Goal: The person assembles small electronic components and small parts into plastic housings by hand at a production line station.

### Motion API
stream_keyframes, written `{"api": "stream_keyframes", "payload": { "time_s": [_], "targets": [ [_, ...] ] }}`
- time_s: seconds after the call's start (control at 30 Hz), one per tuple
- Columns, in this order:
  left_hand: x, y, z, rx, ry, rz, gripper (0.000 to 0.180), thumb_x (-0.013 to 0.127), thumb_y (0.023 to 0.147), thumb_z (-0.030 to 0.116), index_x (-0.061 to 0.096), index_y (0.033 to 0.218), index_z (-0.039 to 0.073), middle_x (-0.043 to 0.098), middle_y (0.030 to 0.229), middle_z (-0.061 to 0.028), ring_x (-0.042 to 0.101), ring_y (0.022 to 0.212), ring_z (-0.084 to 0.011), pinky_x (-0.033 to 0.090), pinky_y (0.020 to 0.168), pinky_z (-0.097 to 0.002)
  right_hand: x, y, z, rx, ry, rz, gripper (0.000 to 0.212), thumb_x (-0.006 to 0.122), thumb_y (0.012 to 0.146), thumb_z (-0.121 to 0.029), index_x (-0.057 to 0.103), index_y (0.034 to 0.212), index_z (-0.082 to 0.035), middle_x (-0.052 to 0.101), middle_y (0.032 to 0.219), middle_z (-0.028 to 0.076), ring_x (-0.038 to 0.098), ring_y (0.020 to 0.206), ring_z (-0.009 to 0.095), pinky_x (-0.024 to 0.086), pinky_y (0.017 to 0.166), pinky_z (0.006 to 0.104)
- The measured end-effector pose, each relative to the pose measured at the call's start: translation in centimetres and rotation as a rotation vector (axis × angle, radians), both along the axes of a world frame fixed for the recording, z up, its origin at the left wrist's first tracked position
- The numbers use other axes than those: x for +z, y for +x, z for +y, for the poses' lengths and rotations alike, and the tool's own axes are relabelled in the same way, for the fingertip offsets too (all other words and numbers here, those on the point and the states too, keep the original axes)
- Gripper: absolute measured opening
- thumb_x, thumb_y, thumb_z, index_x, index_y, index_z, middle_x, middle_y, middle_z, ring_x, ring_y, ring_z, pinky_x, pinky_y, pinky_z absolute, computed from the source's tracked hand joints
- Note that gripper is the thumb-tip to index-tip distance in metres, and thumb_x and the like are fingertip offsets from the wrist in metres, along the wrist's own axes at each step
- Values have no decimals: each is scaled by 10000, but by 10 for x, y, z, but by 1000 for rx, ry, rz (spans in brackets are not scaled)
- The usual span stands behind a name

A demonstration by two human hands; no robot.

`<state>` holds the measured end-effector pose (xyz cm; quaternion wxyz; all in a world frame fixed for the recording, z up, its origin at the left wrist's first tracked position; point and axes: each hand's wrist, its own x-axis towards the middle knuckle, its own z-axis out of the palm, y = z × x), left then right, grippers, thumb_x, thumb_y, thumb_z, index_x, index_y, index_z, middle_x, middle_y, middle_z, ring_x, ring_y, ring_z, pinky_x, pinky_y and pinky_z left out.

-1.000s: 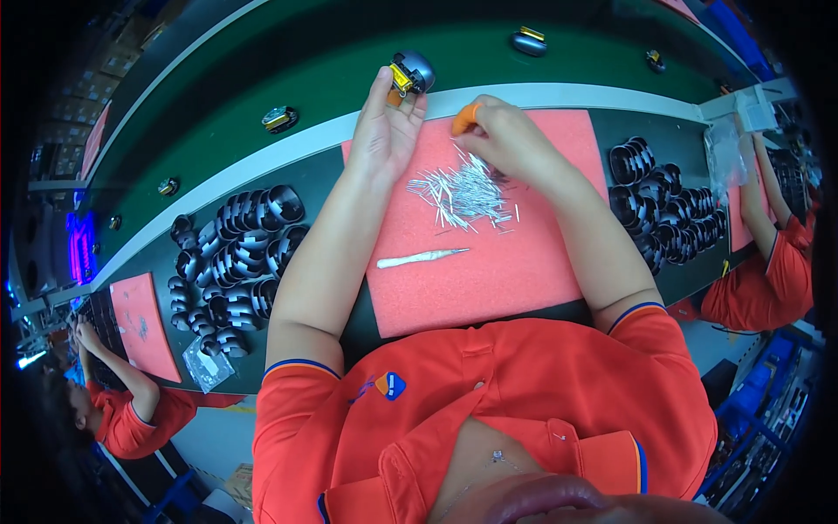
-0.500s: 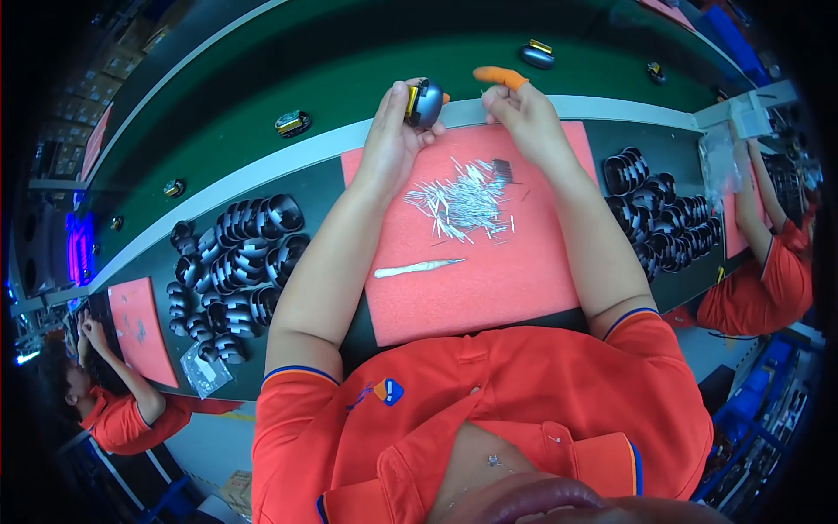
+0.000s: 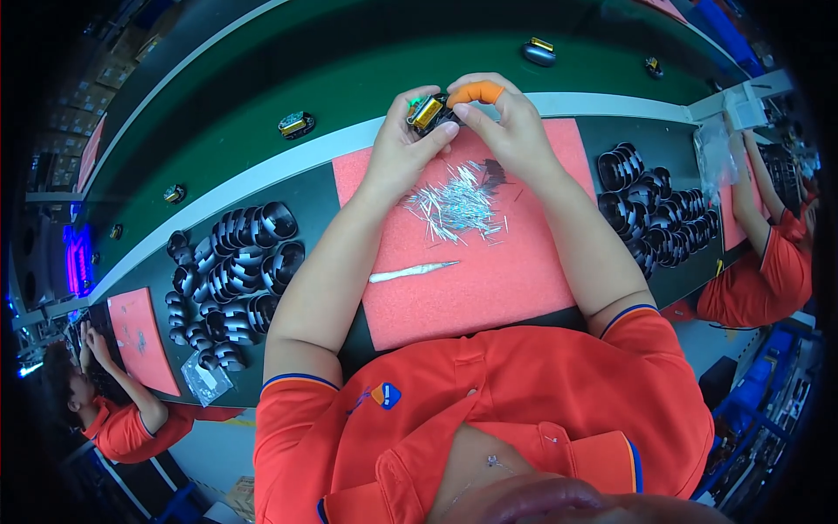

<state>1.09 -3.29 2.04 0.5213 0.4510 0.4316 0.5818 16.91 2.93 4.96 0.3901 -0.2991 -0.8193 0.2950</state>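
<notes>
Over the far edge of the bench [image 3: 319, 188], right by the white rail [image 3: 602, 106], we have the small unit [image 3: 428, 112] up between our hands, its yellow block facing us uncovered. Our left hand [image 3: 404, 144] grips it from the left, thumb in front. Our right hand [image 3: 515, 131] is at the other side, thumb and orange finger cot [image 3: 477, 93] bent to the casing; whether they pinch anything, we cannot tell.

So how far along are we? The block sits in the unit, so that much looks done; with the inside exposed, we judge this one unfinished. On the far half of the pink foam mat [image 3: 489, 301], loose silvery pins [image 3: 456, 207] lie heaped, plenty unused. Near the mat's left edge rests a white pointed tool [image 3: 408, 272], out of our grip. Black curved parts [image 3: 240, 266] stand in rows beyond the mat's left edge, with more past its right. Across the rail, on the green belt [image 3: 384, 52], other units [image 3: 297, 125] sit well apart, part-built too by our reading.
</notes>
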Motion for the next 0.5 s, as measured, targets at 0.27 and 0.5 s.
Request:
{"api": "stream_keyframes", "payload": {
  "time_s": [0.27,0.5],
  "targets": [
    [0,-5,-1,8,-11,-34,476,693,834,104,452,1232,6,580,942,-69,578,700,-97,496,616,-222,-5,-6,-6,-46,-35,113,165,658,831,-112,676,965,-17,619,1048,69,581,1011,199,457,892,303],
    [-2,-7,-2,14,-14,-65,482,708,828,122,470,1233,14,589,925,-62,579,693,-91,487,615,-209,-4,-7,-7,-58,137,88,188,652,828,-66,684,1006,-14,611,1056,77,604,967,194,496,829,280]
  ]
}}
